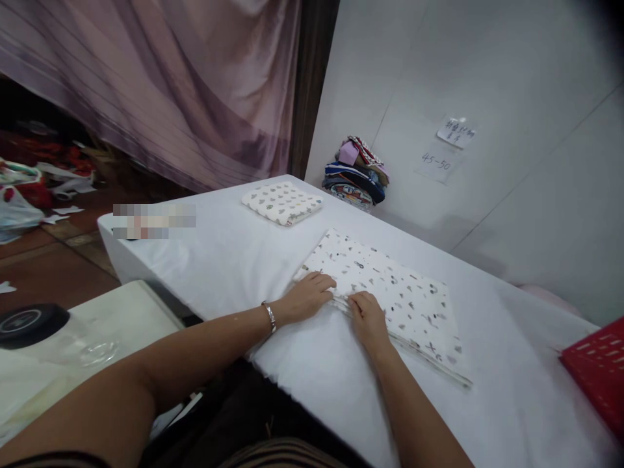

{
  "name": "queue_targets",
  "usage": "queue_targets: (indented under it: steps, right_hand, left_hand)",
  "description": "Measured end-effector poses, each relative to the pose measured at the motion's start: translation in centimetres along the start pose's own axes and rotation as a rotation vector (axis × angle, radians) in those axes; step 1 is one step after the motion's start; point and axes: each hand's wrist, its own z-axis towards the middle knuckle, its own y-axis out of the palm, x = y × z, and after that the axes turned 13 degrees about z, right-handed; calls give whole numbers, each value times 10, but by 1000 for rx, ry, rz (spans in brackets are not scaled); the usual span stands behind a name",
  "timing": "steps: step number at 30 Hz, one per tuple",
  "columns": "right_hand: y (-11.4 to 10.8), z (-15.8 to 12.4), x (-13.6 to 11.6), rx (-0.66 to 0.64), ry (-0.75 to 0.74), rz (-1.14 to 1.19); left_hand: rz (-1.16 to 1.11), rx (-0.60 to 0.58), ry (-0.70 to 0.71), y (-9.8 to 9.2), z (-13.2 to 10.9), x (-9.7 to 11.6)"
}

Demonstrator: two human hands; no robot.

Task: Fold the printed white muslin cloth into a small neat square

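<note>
At the left, the left hand (309, 299) lies palm down on the near edge of the patterned cloth (394, 286), close to its left corner, fingers partly bent; whether its thumb pinches the layers from below cannot be told. This hand serves best as an anchor, pressing the corner lightly so the stack does not skate over the smooth white tabletop (214, 244). Just to its right, the right hand (368, 318) is mostly closed, fingers curled, and appears to pinch the layered near edge. It would do well to take every layer together, then run along that edge towards the right corner with even, gentle tension, since a hard tug at one ply would likely skew the rest. Fingertips kept low should help the layers stay square. The cloth itself lies flat on the tabletop, between its near and far edges and rather closer to the far one, slanting along with it. It is white, folded into a long rectangle, and scattered from the left end to the right with small grey, dark and tan motifs, some like hearts. Along the near side, several plies show, parting slightly towards the right corner.
</note>
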Motion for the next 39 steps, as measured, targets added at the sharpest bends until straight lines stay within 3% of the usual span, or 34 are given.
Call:
queue_targets:
  steps: [10, 14, 20, 32, 39]
  right_hand:
    - [-6, -4, 0, -45, -76, -117]
    - [-15, -9, 2, -41, -89, -151]
    - [-30, -16, 6, -154, -18, -140]
    - [-24, -16, 18, -67, 55, -127]
    - [-29, -15, 8, -112, 38, -120]
  left_hand:
    - [57, -110, 49, 7, 20, 10]
    - [47, -91, 71, 8, 28, 15]
    - [-24, -57, 86, 10, 32, 19]
    - [-141, -16, 65, 12, 31, 21]
    - [-191, -38, 59, 7, 28, 25]
